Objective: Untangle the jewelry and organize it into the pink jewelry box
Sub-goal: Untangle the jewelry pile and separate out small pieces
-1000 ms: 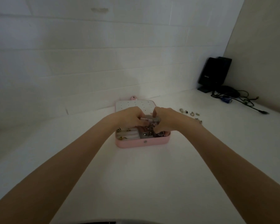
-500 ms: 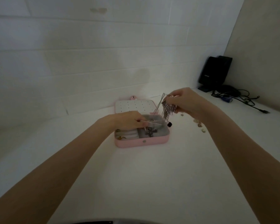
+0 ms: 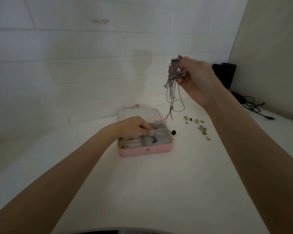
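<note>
Overhead, dim light on a white tabletop (image 3: 159, 191) filling the lower frame, backed by a white wall (image 3: 74, 65) of wide horizontal panels across the upper left and centre. Beige partition (image 3: 274, 56) rising at upper right, meeting the white wall in a corner. Black box-like device (image 3: 227, 73) tucked in that corner, partly hidden behind the raised wrist, with dark cables (image 3: 254, 105) trailing over the surface at right edge.

Pink jewelry box (image 3: 142, 152) open at frame centre, lid (image 3: 139, 114) laid back toward the wall, showing rows of small holes. Left hand (image 3: 130, 126) over the box's left part, fingers curled, pinching a thin chain (image 3: 153, 138) that dangles into the grey middle compartment. Right hand (image 3: 196, 78) lifted high at upper right, fingers closed round a tangled bunch of chains (image 3: 173, 76), strands hanging down toward the box's back edge. Scatter of small earrings and rings (image 3: 201, 125) on the tabletop right of the box; one small dark piece (image 3: 173, 132) just beside its right rim.
</note>
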